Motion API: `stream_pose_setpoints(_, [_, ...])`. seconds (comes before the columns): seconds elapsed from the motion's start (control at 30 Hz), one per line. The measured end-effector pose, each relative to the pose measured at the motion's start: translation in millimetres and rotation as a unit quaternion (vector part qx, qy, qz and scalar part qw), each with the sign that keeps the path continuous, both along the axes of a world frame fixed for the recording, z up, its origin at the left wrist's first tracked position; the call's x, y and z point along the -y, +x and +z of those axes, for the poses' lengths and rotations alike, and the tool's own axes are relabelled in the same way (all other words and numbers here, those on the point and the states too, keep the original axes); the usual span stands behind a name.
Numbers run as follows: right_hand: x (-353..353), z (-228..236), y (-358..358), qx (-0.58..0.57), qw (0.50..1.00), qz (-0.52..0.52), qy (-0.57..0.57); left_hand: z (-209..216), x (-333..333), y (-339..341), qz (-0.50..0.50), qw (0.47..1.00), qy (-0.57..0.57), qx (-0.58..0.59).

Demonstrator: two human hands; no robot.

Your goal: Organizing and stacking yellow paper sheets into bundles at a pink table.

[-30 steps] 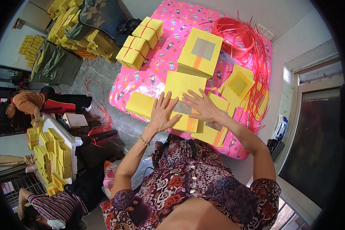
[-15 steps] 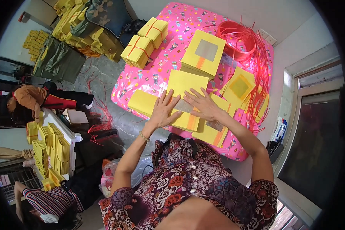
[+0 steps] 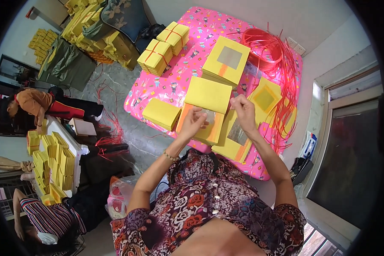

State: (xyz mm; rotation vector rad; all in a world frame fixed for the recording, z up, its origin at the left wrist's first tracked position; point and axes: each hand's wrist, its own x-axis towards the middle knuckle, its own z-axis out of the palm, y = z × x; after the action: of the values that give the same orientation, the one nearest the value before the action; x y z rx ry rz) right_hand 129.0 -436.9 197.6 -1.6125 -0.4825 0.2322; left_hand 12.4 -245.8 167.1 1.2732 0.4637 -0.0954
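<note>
On a pink patterned tabletop, a stack of yellow paper envelopes (image 3: 209, 138) with an orange strip and a clear window lies in front of me. A plain yellow piece (image 3: 208, 94) covers its far part. Over the window, my left hand (image 3: 193, 123) has its fingers curled in; what they hold, if anything, I cannot make out. My right hand (image 3: 244, 110) is raised at the stack's right side, fingers closed in a pinch, with the pinched thing too small to name. Beside them lie a lower yellow stack (image 3: 161, 114) on the left and a windowed yellow envelope (image 3: 237, 133) on the right.
Farther back are a windowed yellow stack (image 3: 227, 59), tied bundles (image 3: 155, 57) and a coil of red strapping (image 3: 264, 49) with loose ends hanging right. At left, two people work around a white table (image 3: 77, 149) with yellow piles. Red strands (image 3: 113, 128) litter the floor.
Both hands, flat and spread on the stack before, have lifted and curled. The right hand has moved slightly right, the left slightly down and right, uncovering the orange strip.
</note>
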Motion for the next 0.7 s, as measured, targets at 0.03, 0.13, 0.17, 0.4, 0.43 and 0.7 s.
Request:
stream_pose_setpoints(0.03, [-3,27,-7,0.002,1.000,0.003,-0.001,2,1,4,0.003,1.000,-0.001,0.002])
stream_pose_setpoints(0.13, [-6,126,-40,-0.129,0.950,0.047,0.282,3,-2,18,0.031,0.968,-0.235,-0.077])
stream_pose_setpoints(0.17, [-1,150,-49,-0.103,0.938,0.085,0.320,0,-5,21,0.053,0.949,-0.299,-0.090])
stream_pose_setpoints(0.4, [45,260,-139,0.052,0.802,0.186,0.566,-28,-31,34,0.090,0.868,-0.466,-0.148])
stream_pose_setpoints(0.43, [20,271,-116,0.216,0.703,0.313,0.601,-28,-28,39,0.082,0.869,-0.463,-0.155])
stream_pose_setpoints(0.7, [17,285,-108,0.257,0.705,0.427,0.504,-25,-26,48,0.063,0.937,-0.286,-0.190])
